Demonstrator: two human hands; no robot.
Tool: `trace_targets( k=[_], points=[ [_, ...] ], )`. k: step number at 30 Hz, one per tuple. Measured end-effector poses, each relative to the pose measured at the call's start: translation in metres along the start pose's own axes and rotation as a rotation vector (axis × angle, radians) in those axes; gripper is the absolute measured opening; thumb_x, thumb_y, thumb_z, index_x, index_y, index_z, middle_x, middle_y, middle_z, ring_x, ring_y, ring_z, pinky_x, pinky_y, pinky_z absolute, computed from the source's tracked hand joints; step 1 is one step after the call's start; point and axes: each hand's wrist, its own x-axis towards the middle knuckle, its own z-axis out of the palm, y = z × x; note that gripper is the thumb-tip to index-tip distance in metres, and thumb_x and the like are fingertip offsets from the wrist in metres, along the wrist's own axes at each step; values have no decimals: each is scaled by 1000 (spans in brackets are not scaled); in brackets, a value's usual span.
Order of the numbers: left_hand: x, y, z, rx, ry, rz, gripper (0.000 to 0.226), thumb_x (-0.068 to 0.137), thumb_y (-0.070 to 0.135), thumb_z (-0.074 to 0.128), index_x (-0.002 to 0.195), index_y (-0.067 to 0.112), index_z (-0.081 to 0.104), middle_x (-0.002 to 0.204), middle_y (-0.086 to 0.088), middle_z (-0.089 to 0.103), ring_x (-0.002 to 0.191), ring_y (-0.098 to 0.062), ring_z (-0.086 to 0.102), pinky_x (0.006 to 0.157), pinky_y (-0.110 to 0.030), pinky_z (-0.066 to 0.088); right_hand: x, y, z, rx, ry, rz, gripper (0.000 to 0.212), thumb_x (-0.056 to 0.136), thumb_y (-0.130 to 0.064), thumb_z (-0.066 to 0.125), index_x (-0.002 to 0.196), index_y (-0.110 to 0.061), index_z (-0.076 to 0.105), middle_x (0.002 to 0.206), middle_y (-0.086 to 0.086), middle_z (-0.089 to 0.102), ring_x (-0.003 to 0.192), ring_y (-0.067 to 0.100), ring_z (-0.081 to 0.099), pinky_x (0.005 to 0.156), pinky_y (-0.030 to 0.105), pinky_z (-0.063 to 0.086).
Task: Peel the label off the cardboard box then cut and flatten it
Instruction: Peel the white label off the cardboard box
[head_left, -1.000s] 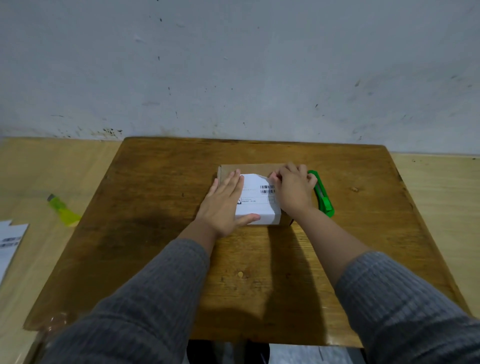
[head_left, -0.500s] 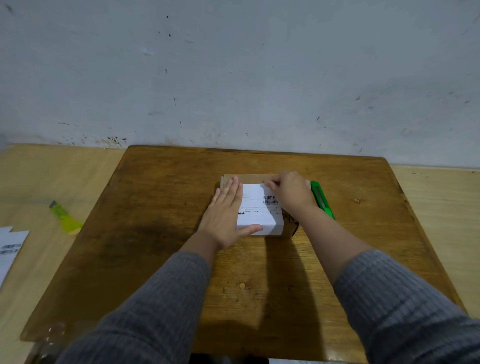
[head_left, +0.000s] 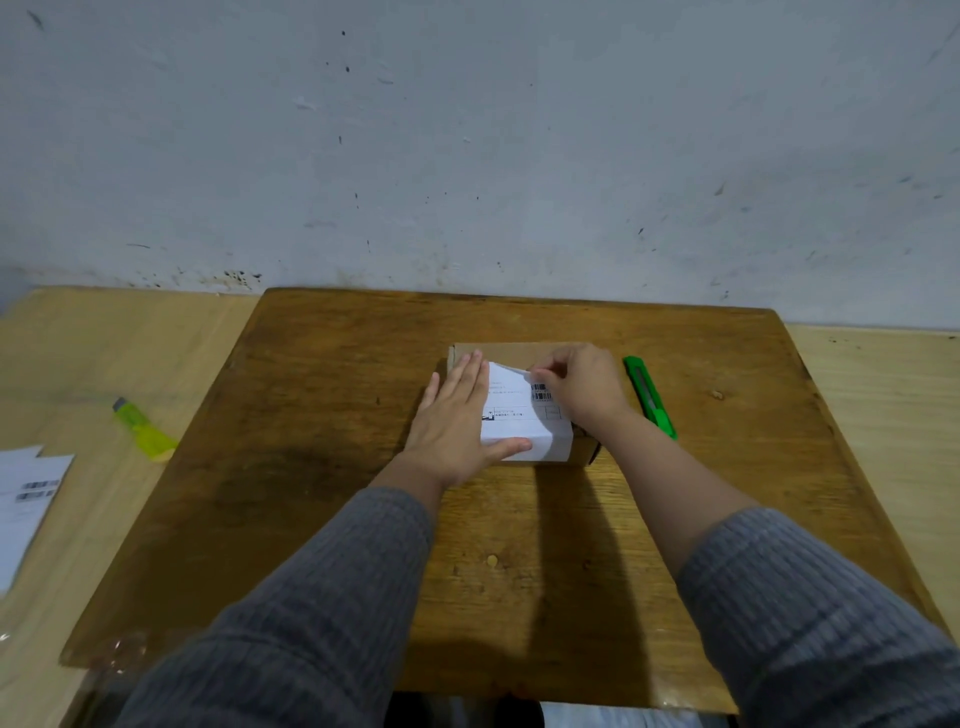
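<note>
**Head view: label corner lifted off the box**

Head view: the left hand (head_left: 457, 421) lies flat, fingers spread, pressing the cardboard box (head_left: 514, 353) down on the wooden table (head_left: 322, 415). The right hand (head_left: 582, 387) pinches the lifted far corner of the white label (head_left: 519, 415) between thumb and fingertips. Just beyond the right hand lies a green utility knife (head_left: 649, 397); well left of the left hand, a yellow cutter (head_left: 143, 428) and loose papers (head_left: 26, 499).

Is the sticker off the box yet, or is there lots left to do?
Not yet. The right hand pinches the label by its lifted far edge; most of it remains stuck. The left hand lies flat, steadying the cardboard box. Cutting and flattening remain: the box is whole, and the green knife lies untouched beside it.
</note>
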Motion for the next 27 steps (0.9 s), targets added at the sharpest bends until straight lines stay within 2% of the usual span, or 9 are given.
trace_targets(
  k=[8, 12, 15, 18, 22, 24, 27],
  points=[
    [0, 3, -4, -25, -17, -24, 114, 77, 79, 44, 154, 13, -9, 161, 1, -17, 147, -12, -16, 120, -43, -7, -18, -1, 0, -17, 18, -100, 10, 84, -21, 68, 89, -17, 76, 91, -1, 74, 87, 15, 65, 91, 42, 49],
    [1, 1, -3, -58, -6, -2, 114, 78, 77, 46, 154, 13, -8, 162, 0, -15, 147, -11, -15, 120, -41, -7, -21, 2, -8, 86, 146, -24, 25, 84, -20, 68, 107, -27, 71, 107, -9, 71, 108, 15, 60, 100, 46, 43],
    [0, 0, -2, -36, 1, 10, 113, 78, 78, 44, 154, 12, -8, 162, 0, -15, 147, -11, -16, 120, -41, -8, -16, 1, -17, -86, 104, -95, 23, 88, -33, 64, 110, -35, 69, 116, -17, 65, 121, 12, 48, 103, 39, 34],
    [0, 0, 0, -25, 11, 13, 113, 78, 79, 43, 154, 12, -8, 162, -1, -15, 147, -11, -17, 120, -40, -10, -8, -11, -13, -116, 27, -135, 21, 89, -40, 60, 106, -34, 71, 112, -13, 69, 114, 14, 57, 102, 42, 39],
    [1, -1, -2, -93, 2, 33, 118, 75, 78, 51, 154, 12, -8, 162, -1, -14, 147, -11, -17, 120, -39, -9, 0, -26, 2, -65, -42, -69, 22, 88, -40, 61, 104, -29, 73, 105, -3, 73, 97, 16, 65, 97, 43, 44],
    [0, -7, -8, -97, 1, 47, 127, 69, 81, 54, 153, 12, -10, 161, -1, -17, 146, -12, -19, 120, -42, -9, 5, -28, 8, -68, -45, -69, 18, 85, -38, 66, 98, -29, 74, 98, -4, 75, 90, 13, 67, 89, 36, 49],
    [-1, -26, -18, 23, -53, 54, 132, 64, 89, 48, 153, 13, -13, 158, 2, -22, 146, -12, -20, 119, -45, -11, 9, -29, 12, -106, -73, -54, 14, 84, -31, 69, 94, -24, 76, 95, -3, 74, 87, 14, 66, 75, 26, 46]
  ],
)
